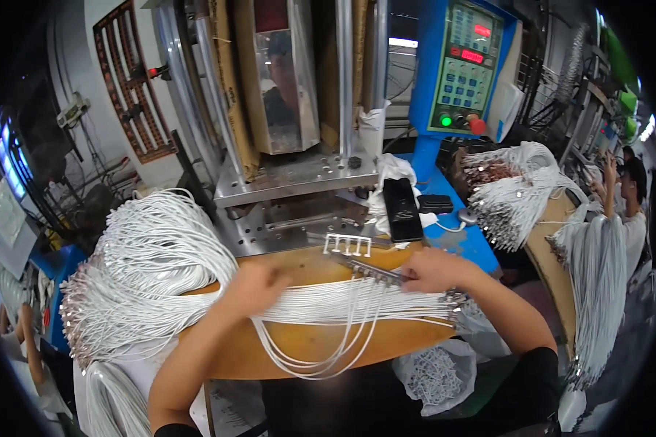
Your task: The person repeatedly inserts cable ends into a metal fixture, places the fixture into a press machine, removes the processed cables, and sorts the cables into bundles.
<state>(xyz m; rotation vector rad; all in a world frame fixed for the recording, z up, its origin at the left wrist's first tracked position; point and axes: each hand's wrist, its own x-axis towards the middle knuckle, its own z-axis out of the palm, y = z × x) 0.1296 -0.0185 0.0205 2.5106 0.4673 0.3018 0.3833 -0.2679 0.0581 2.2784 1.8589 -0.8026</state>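
— Head view: why are both hands on those white cables (328, 309)?
— Left hand (259, 288) presses them onto the counter (306, 346); right hand (434, 269) pinches their metal ends, just before the press (291, 146), probably keeping them aligned.

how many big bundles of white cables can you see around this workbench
4: one heaped at the left of the bench, one lying under both hands, one piled right of the control panel, one hanging at far right. More may be hidden.

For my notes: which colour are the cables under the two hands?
White cables, with metal connector ends; seen in the head view.
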